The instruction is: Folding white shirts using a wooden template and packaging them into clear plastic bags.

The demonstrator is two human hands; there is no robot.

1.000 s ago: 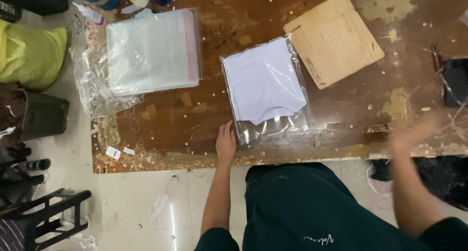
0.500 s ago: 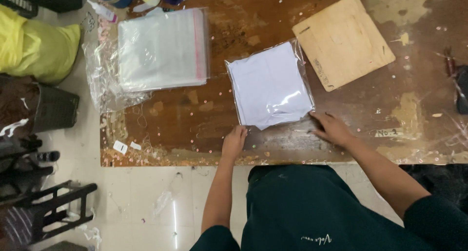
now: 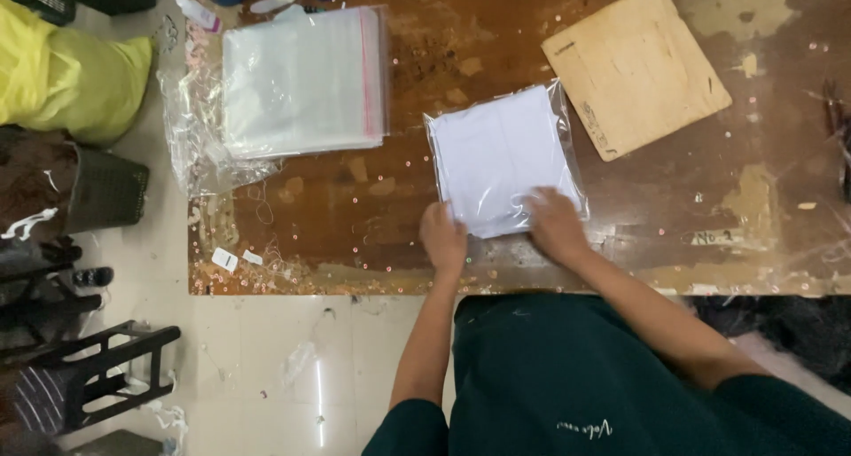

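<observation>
Both hands lie flat, fingers together, pressing down on the near edge of a folded white garment in a clear plastic bag point(image 3: 501, 159): the left hand point(image 3: 442, 236) at its near-left corner, the right hand point(image 3: 555, 222) at its near-right corner, neither pinching anything. The bagged garment lies near the front edge of the table, roughly square, its slightly longer axis running away from the person and tilted a little to the right; the bag's open end cannot be made out. Just beyond its far-right corner lies a square plywood board point(image 3: 634, 66), turned at an angle. Well apart to the left sits a stack of clear bags with a red strip point(image 3: 301, 79) on loose plastic film. The worn brown wooden table point(image 3: 417, 208) is scuffed and speckled with small bits. Left of it, on the pale tiled floor point(image 3: 266, 367), stand a yellow sack point(image 3: 66, 75) and a dark basket point(image 3: 106, 190).
</observation>
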